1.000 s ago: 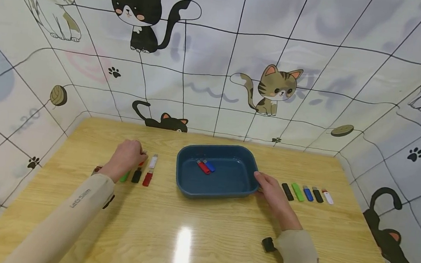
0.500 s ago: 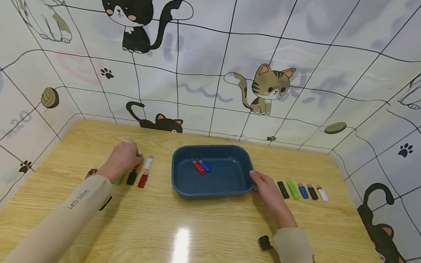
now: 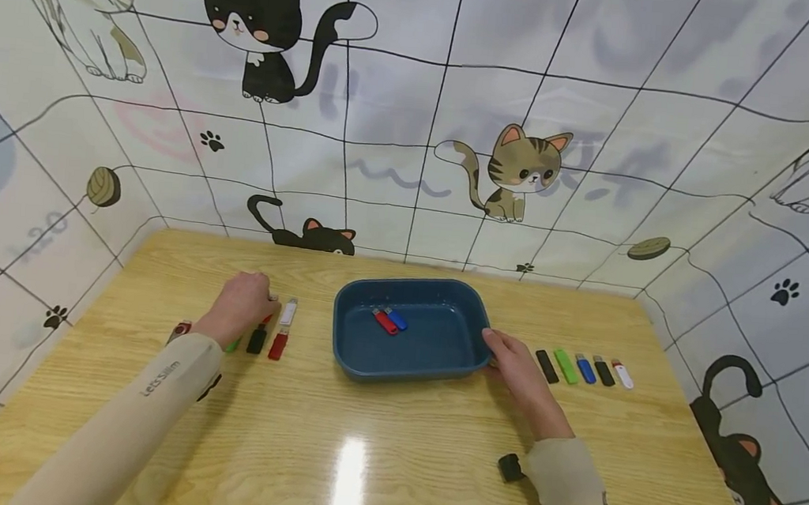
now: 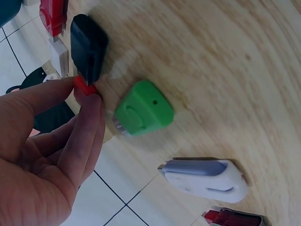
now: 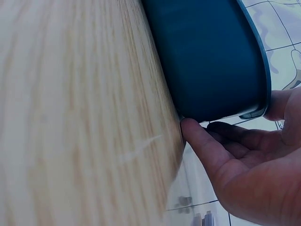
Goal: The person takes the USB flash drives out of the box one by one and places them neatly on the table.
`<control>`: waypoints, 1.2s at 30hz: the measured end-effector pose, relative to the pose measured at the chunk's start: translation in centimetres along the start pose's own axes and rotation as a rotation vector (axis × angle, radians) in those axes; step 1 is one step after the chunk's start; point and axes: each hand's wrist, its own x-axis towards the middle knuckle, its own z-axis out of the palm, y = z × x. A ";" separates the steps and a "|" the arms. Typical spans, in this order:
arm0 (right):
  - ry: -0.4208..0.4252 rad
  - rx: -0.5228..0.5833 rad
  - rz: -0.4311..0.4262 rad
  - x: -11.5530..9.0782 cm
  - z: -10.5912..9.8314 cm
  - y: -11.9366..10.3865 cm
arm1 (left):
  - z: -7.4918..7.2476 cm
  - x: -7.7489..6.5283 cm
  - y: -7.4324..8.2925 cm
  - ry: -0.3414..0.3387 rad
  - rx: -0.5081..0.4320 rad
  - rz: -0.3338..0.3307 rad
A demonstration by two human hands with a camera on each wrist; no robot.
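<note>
My left hand [image 3: 240, 301] is at the left group of USB sticks, its thumb and fingers pinching a red USB stick [image 4: 84, 85]. That stick lies end to end with a black USB stick [image 4: 89, 49]; whether they are joined, I cannot tell. Just beside the fingers is a green USB stick [image 4: 145, 109]. On the right, my right hand [image 3: 519, 372] holds the end of a dark blue tray [image 3: 405, 373], thumb at the rim and fingers low against the wall. Inside the tray lie a red USB stick [image 3: 385, 321] and a blue USB stick [image 3: 396, 319].
A white USB stick [image 3: 289, 312] and another red one [image 3: 278, 346] lie end to end left of the tray. A white-and-grey stick [image 4: 204, 179] lies nearer the left wrist. Several sticks, including a light green one [image 3: 567, 367], form a row at right. Patterned cloth [image 3: 401, 109] surrounds the table.
The camera view shifts slightly. My left hand stays over the red USB stick with barely any movement, and my right hand keeps its hold on the tray.
</note>
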 end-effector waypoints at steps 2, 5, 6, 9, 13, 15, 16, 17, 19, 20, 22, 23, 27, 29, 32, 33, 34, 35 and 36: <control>0.000 -0.003 0.001 0.0 0.0 0.0 | -0.1 0.0 0.1 -0.003 -0.004 -0.007; 0.005 -0.008 0.003 0.0 0.0 0.1 | -0.3 -0.2 0.2 -0.011 -0.018 -0.015; 0.007 -0.009 0.003 0.0 0.0 0.1 | -0.4 -0.3 0.2 -0.015 -0.026 -0.017; 0.010 -0.008 0.005 0.1 0.0 0.1 | -0.8 -0.5 0.2 -0.005 -0.035 -0.015; 0.012 -0.007 0.010 0.1 0.1 0.1 | -1.4 -0.4 0.7 0.097 -0.015 0.041; 0.012 -0.009 0.015 0.0 0.1 0.0 | -1.7 -0.3 1.3 0.159 -0.005 0.074; 0.010 -0.010 0.015 0.0 0.1 0.0 | -1.9 -0.4 1.8 0.185 -0.002 0.087; 0.011 -0.012 0.016 0.0 0.1 0.0 | -2.1 -0.5 2.3 0.202 -0.001 0.097; 0.008 -0.013 0.018 0.0 0.0 0.0 | -2.5 -0.7 3.2 0.239 -0.010 0.117; 0.004 -0.016 0.018 0.0 0.1 0.0 | -2.6 -0.8 3.7 0.251 -0.021 0.126; 0.001 -0.020 0.017 0.0 0.0 0.0 | -2.7 -1.0 4.8 0.284 -0.037 0.151; 0.002 -0.018 0.016 0.0 0.0 0.0 | -2.8 -1.1 5.3 0.301 -0.043 0.165; -0.003 -0.011 0.006 0.0 0.1 0.0 | -2.8 -1.6 7.3 0.348 -0.065 0.218; -0.004 -0.005 0.003 0.0 0.1 0.0 | -2.7 -1.7 8.2 0.358 -0.065 0.246; -0.004 -0.002 -0.001 0.0 0.1 0.0 | -2.6 -1.9 9.5 0.364 -0.064 0.287; -0.004 -0.001 -0.002 0.0 0.1 0.0 | -2.6 -2.0 9.9 0.367 -0.062 0.302; -0.005 -0.001 -0.002 0.0 0.1 0.0 | -2.5 -2.0 10.2 0.369 -0.056 0.315; -0.005 0.000 -0.003 0.0 0.1 0.0 | -2.4 -2.1 10.6 0.368 -0.052 0.328; -0.005 -0.001 -0.004 0.0 0.1 0.0 | -2.3 -2.1 11.0 0.368 -0.050 0.340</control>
